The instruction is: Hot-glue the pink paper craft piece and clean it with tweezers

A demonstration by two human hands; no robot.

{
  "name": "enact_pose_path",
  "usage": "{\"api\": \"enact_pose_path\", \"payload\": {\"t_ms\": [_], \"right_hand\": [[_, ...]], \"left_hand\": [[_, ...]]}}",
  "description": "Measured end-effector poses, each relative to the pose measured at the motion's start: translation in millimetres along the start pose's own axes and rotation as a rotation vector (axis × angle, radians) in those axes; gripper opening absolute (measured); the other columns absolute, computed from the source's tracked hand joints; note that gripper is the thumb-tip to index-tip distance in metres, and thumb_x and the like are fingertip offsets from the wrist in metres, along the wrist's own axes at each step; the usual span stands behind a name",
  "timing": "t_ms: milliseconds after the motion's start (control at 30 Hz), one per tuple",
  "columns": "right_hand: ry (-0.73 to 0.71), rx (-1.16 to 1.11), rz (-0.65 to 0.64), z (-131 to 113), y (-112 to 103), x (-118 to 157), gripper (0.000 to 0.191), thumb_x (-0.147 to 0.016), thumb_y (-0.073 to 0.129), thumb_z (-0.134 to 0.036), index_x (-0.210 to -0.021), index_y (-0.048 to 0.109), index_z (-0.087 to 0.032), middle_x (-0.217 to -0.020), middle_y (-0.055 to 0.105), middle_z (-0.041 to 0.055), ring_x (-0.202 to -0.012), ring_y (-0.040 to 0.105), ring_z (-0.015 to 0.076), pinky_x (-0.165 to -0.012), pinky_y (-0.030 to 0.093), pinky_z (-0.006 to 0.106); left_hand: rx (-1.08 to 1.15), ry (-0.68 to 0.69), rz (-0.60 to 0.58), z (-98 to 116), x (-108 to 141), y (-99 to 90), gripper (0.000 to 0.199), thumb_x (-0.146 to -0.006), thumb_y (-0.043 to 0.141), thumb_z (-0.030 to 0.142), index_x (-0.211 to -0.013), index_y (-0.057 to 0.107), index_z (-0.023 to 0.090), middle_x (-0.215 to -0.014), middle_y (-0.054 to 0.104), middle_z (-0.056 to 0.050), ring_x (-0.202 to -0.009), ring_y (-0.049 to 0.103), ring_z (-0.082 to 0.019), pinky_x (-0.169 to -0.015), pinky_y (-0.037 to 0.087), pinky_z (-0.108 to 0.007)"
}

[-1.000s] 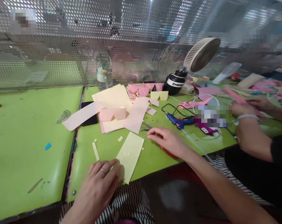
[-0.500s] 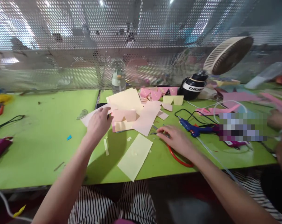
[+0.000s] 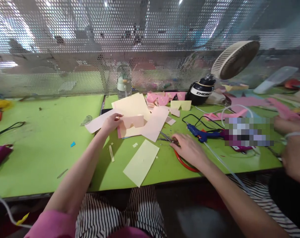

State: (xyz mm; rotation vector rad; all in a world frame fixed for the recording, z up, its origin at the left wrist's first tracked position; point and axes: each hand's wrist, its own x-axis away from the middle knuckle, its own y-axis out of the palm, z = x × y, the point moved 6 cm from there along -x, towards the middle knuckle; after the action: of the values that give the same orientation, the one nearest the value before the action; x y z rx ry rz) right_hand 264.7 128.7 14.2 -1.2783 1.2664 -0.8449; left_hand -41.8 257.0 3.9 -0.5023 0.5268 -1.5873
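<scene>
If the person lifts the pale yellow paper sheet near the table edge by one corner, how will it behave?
The yellow sheet lies thin and flat on the green table, so it is probably light and would droop. With its near corner almost at the table edge, a push could likely slide it off.

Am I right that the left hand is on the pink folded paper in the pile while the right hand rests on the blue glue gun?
Not quite. In the head view the right hand rests on the red-handled scissors, not on the blue glue gun, which lies apart just beyond it. The left hand is indeed on the pink folded paper in the pile.
</scene>
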Motion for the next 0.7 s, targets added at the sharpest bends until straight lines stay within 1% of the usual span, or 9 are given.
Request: {"api": "enact_pose_path", "payload": {"t_ms": [100,233,367,533,633,700], "right_hand": [[0.024,0.009,-0.014,4,1,2,0.018,-0.087,0.048,-0.028,-0.096,0.061,-0.02,-0.09,0.069,0.0109,-0.088,0.063,0.0294,-0.075,0.05,0.043],[0.067,0.016,-0.019,13,-1,3,0.018,-0.088,0.046,-0.031,-0.093,0.061,-0.021,-0.09,0.07,0.0094,-0.085,0.065,0.0272,-0.074,0.051,0.041],[0.128,0.032,-0.01,31,-8,1,0.019,-0.087,0.047,-0.033,-0.093,0.061,-0.02,-0.09,0.071,0.0105,-0.085,0.067,0.0279,-0.073,0.052,0.04],[0.175,0.068,0.0,53,-16,-3,0.023,-0.087,0.045,-0.033,-0.097,0.061,-0.019,-0.088,0.072,0.012,-0.082,0.068,0.0293,-0.071,0.051,0.041],[0.166,0.081,-0.008,58,-14,-4,0.023,-0.086,0.045,-0.032,-0.095,0.061,-0.018,-0.087,0.072,0.0124,-0.082,0.068,0.0295,-0.071,0.052,0.041],[0.147,0.093,-0.012,57,-11,-3,0.023,-0.086,0.046,-0.033,-0.093,0.062,-0.018,-0.087,0.072,0.0125,-0.082,0.068,0.0299,-0.073,0.052,0.042]], "left_hand": [[0.057,-0.003,0.011,-2,2,-2.4,0.039,-0.078,0.06,0.027,-0.116,0.062,0.017,-0.089,0.068,-0.005,-0.075,0.062,-0.015,-0.064,0.046,-0.023],[0.141,-0.019,0.032,-6,6,-7.6,0.043,-0.077,0.063,0.029,-0.117,0.059,0.016,-0.089,0.066,-0.005,-0.075,0.062,-0.015,-0.066,0.048,-0.024],[0.251,-0.037,0.0,-6,15,-7.0,0.037,-0.077,0.062,0.026,-0.112,0.059,0.014,-0.084,0.065,-0.004,-0.072,0.064,-0.014,-0.069,0.052,-0.027],[0.34,-0.067,-0.039,-1,29,-7.0,0.025,-0.077,0.059,0.02,-0.102,0.059,0.013,-0.084,0.064,-0.004,-0.074,0.065,-0.014,-0.07,0.056,-0.029],[0.37,-0.075,-0.052,2,38,-11.5,0.021,-0.077,0.059,0.02,-0.097,0.059,0.014,-0.083,0.063,-0.003,-0.074,0.064,-0.014,-0.07,0.056,-0.03],[0.381,-0.072,-0.043,3,45,-16.8,0.023,-0.077,0.06,0.021,-0.099,0.059,0.015,-0.081,0.061,-0.002,-0.073,0.064,-0.014,-0.069,0.057,-0.031]]}}
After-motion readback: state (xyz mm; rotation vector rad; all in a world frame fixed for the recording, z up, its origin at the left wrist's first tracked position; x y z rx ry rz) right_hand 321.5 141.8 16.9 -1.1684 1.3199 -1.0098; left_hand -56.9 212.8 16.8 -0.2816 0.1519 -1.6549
